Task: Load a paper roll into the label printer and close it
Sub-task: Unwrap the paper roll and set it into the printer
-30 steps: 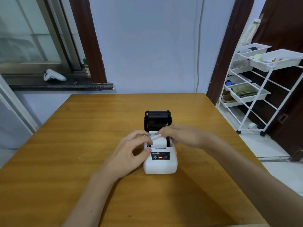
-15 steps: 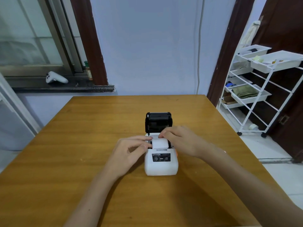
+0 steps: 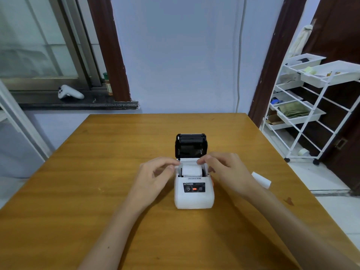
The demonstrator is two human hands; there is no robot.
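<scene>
While the label printer [image 3: 193,190] sits at centre frame on the wooden table [image 3: 78,201], its black lid [image 3: 191,146] stands open and upright behind the bay. Paper roll [image 3: 191,171] lies seated in the bay. Left hand [image 3: 155,177]: fingers loosely curled, tips at the bay's left edge, grasping nothing. Right hand [image 3: 226,170]: fingers curled at the right edge, likewise nothing held. White paper piece [image 3: 262,180] lies on the table right of the wrist.
</scene>
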